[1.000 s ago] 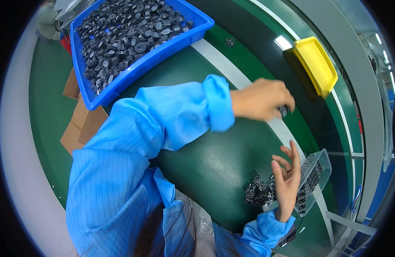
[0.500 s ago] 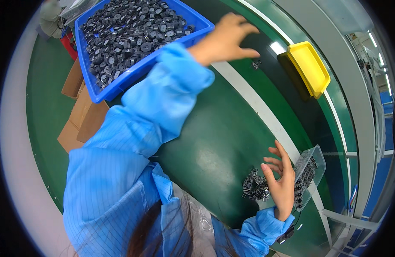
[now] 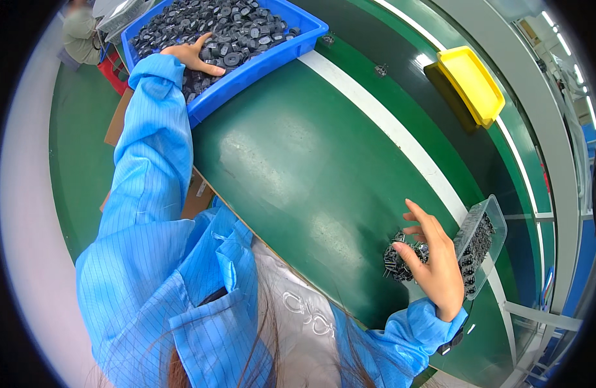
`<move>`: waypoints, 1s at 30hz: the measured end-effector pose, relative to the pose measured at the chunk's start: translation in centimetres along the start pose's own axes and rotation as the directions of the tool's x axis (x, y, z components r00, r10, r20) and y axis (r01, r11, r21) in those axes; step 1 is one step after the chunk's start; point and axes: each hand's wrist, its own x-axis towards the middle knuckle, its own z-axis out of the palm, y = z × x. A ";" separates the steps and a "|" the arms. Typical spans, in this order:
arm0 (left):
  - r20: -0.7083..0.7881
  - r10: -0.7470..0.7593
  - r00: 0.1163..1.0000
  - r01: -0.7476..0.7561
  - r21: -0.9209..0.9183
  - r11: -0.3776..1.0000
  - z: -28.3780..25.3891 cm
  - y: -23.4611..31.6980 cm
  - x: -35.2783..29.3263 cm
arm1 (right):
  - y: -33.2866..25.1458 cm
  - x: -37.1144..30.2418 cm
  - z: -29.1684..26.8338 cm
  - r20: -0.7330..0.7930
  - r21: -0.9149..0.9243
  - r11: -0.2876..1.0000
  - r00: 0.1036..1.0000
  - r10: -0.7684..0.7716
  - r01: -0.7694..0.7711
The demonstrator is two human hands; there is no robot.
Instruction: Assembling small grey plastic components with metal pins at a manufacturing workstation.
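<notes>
At the far left, my left hand lies on a heap of small black plastic parts in a large blue tray. Its thumb and forefinger are spread, and I see nothing gripped between them. My right hand hovers at the right with curved fingers apart, holding nothing visible. Beneath and beside its fingers sits a small pile of black parts with metal pins, partly hidden by the hand. Just right of this hand stands a clear plastic box with many small dark parts in it.
A yellow tray stands at the far right on the green table. Small loose parts lie near the far edge. Beyond the blue tray are a red stool and another person.
My left hand has swung left from above the far table, beyond the blue tray's corner, into the tray. The right hand stays by the pile. The whole view has shifted slightly.
</notes>
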 end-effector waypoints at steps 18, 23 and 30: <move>0.061 0.005 0.998 -0.013 0.124 0.992 -2.3 3.8 7.0 | -0.2 -3.2 -3.4 -0.184 -0.098 0.995 0.983 -0.012 -0.007; 0.062 -0.010 0.998 0.003 0.100 0.995 -1.9 2.4 9.3 | 0.3 -5.1 -4.9 -0.319 -0.110 0.993 0.948 0.001 -0.038; -0.105 0.109 0.988 -0.133 -0.253 0.958 -1.6 -1.3 12.4 | 0.6 -7.1 -5.7 -0.390 -0.104 0.991 0.920 0.033 -0.080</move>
